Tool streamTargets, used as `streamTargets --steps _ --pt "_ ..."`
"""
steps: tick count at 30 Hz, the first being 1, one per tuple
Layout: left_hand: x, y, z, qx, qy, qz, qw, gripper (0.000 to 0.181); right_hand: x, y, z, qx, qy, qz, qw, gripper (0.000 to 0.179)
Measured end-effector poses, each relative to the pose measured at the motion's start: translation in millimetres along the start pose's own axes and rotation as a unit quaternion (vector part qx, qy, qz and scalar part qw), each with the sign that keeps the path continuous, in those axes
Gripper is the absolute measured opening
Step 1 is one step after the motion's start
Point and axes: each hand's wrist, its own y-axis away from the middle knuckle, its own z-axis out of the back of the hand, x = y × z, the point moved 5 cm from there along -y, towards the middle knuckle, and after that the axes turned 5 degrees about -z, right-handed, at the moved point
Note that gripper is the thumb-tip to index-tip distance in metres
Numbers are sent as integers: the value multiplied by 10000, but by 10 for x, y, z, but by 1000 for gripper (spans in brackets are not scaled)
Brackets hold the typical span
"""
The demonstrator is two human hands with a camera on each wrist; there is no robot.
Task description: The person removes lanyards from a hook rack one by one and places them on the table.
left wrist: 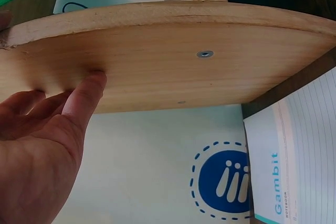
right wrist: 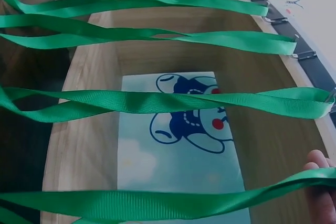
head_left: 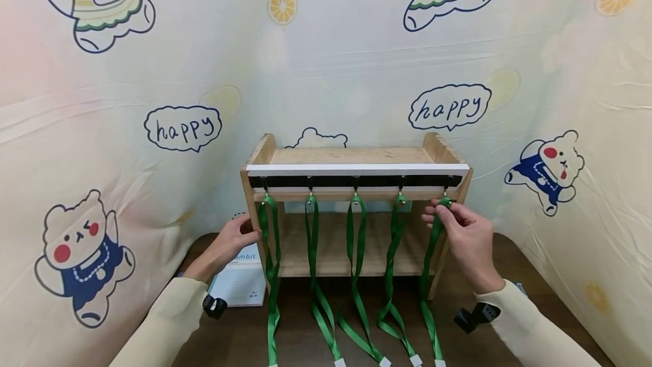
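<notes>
A small wooden shelf [head_left: 351, 156] stands on the table. Along its front edge runs a white strip with a black band [head_left: 333, 181], and several green lanyards hang from small hooks on it. At the far right hook, my right hand [head_left: 467, 237] pinches the top of the rightmost lanyard [head_left: 429, 268]. In the right wrist view only a few fingertips [right wrist: 318, 205] show behind that green ribbon [right wrist: 157, 204]. My left hand [head_left: 233, 241] rests against the shelf's left side panel [left wrist: 152, 61], its fingers extended onto the wood and holding nothing.
A lined notebook [head_left: 239, 283] lies on the dark table [head_left: 229, 333], left of the shelf. The lanyards' lower ends, with white tips [head_left: 385, 362], spread over the table's front. A printed cloth [head_left: 331, 72] with cartoon bears surrounds the back and sides.
</notes>
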Motion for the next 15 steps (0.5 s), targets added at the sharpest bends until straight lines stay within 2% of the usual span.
streamTargets --steps 9,15 --pt "12 -8 -1 -20 54 -41 10000 46 -18 -40 17 280 -278 -570 9976 41" --pt "28 -12 -5 -11 73 -44 10000 44 -9 -30 25 303 -513 -651 9961 40"
